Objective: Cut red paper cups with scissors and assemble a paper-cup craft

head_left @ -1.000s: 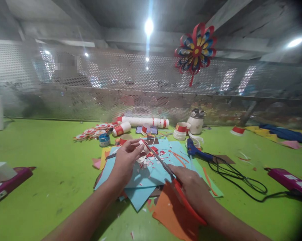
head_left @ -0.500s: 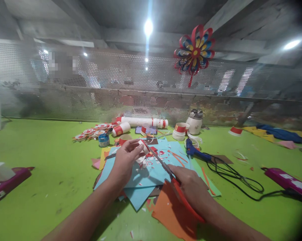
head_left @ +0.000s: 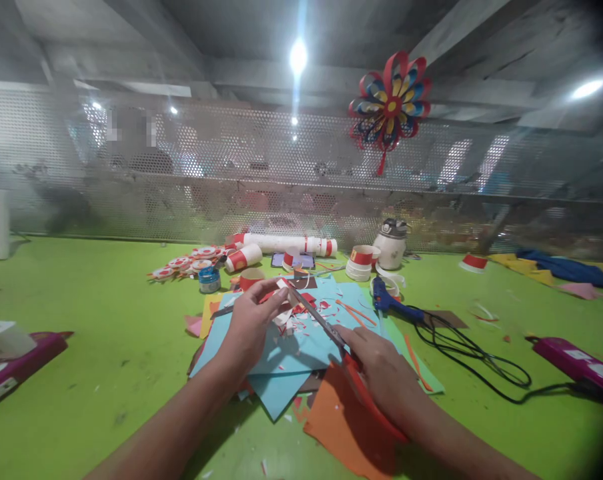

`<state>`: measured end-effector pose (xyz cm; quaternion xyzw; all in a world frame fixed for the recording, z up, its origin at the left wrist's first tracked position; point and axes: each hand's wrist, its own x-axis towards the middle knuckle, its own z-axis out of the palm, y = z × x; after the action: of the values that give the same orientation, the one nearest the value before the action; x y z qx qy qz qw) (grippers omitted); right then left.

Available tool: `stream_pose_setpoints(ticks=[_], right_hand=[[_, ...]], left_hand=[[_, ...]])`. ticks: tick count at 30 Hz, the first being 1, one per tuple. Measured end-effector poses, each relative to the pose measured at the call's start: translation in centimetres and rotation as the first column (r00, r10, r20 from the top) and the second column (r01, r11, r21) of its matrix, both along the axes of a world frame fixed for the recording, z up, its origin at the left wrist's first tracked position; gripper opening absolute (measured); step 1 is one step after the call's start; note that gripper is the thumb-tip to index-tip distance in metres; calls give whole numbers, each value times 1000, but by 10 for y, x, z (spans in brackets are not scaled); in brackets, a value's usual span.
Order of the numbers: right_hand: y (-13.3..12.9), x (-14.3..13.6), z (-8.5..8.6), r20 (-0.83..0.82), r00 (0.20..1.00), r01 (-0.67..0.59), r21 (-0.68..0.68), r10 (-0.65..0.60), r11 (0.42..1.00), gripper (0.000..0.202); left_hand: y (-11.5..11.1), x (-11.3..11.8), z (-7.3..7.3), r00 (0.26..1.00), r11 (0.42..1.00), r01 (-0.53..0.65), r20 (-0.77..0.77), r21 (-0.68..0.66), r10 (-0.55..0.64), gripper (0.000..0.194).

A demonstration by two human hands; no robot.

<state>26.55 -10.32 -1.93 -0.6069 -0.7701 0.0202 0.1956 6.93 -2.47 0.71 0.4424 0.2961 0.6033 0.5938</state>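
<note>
**Where the tabletop (head_left: 81, 293) carries blue sheets (head_left: 296, 357), scissors (head_left: 321, 321) meet paper piece (head_left: 282, 285)**

Right hand (head_left: 381, 363): fingers curled round handles (head_left: 364, 398), blade gap unclear. Left hand (head_left: 247, 323): fingers pinched nearly closed on paper piece, above sheets. Looks light, semi-stiff, crushable; grip the edge away from blades, lightly.

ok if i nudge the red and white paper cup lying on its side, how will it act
The cup would probably roll, since its round side rests on the table. It looks like thin paper, so likely light and easily dented.
</note>
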Motion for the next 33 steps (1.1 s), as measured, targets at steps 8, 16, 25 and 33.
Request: stream_pose_setpoints(ticks=[8, 16, 25, 33], right_hand=[[-2, -3, 1, -18, 1000, 13, 7, -13, 1000, 44], [-3, -5, 1, -81, 997, -9, 15, 10, 1000, 36], [-6, -5, 3, -119, 991, -54, 31, 58, 998, 29], [1, 0, -3, -102, 992, -68, 44, 72, 997, 38]], left_hand=[[0, 1, -1, 1000, 1000, -24, -4, 3, 24, 34], [0, 2, -2, 1000, 1000, -10, 18, -3, 10, 32], [0, 1, -4, 999, 1000, 4, 36, -19, -4, 33], [1, 2, -1, 999, 1000, -21, 39, -20, 22, 32]])
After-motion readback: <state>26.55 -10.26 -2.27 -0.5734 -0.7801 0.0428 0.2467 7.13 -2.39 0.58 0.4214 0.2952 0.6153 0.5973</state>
